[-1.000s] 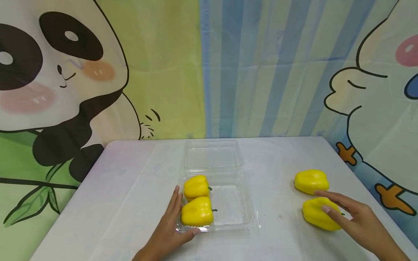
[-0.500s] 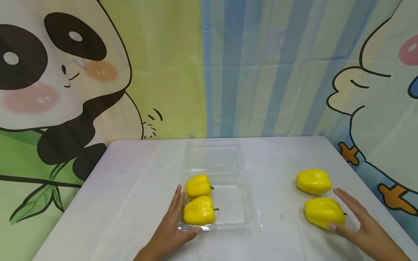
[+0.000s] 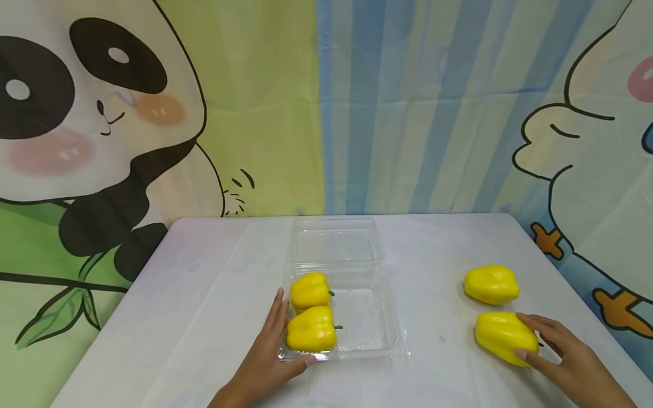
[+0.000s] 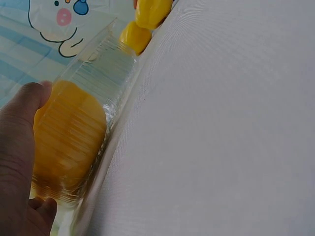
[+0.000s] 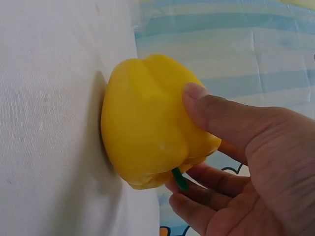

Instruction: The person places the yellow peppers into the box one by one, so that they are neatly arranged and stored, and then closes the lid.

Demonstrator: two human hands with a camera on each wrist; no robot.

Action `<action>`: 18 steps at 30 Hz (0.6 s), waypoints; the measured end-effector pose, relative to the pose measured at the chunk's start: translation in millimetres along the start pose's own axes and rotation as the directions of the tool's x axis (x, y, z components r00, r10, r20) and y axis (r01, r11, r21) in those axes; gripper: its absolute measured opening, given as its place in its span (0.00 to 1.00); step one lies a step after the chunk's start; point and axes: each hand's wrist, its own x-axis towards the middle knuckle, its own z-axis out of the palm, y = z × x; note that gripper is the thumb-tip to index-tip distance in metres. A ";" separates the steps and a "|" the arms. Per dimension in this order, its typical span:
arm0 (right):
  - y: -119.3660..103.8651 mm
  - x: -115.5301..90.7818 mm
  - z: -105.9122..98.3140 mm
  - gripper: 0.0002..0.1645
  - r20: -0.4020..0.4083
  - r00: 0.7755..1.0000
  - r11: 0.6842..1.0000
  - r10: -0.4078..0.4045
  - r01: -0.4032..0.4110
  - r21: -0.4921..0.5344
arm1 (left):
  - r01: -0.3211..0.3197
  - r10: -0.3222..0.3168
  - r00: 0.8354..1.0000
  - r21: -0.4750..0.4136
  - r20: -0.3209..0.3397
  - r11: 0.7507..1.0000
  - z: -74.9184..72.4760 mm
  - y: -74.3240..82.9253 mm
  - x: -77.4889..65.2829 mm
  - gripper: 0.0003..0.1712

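Note:
My left hand (image 3: 268, 347) rests at the near left corner of a clear plastic clamshell container (image 3: 366, 317), fingers straight along its side and thumb at its front rim. Two yellow bell peppers with green stems lie in the left half of its base, a far pepper (image 3: 309, 290) and a near pepper (image 3: 311, 330). In the left wrist view the near one (image 4: 71, 132) shows through the ribbed wall. At the right, my right hand (image 3: 561, 351) holds another yellow bell pepper (image 5: 147, 118) by its stem end, thumb on one side, fingers on the other.
One more yellow bell pepper (image 3: 491, 284) lies just behind the held one. The container's lid (image 3: 336, 243) lies folded back toward the far table edge. A white cloth covers the table (image 3: 204, 323). Behind stands a cartoon curtain (image 3: 408, 113).
My right hand has drawn back from over the two right peppers to the near one's stem end, then its fingers have closed onto that pepper. My left hand stays at the container.

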 end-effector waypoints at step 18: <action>-5.0 0.9 8.1 0.49 -0.064 0.998 0.999 0.015 -0.012 0.043 | 0.025 -0.025 1.000 -0.007 0.008 1.000 -0.3 0.3 0.1 0.65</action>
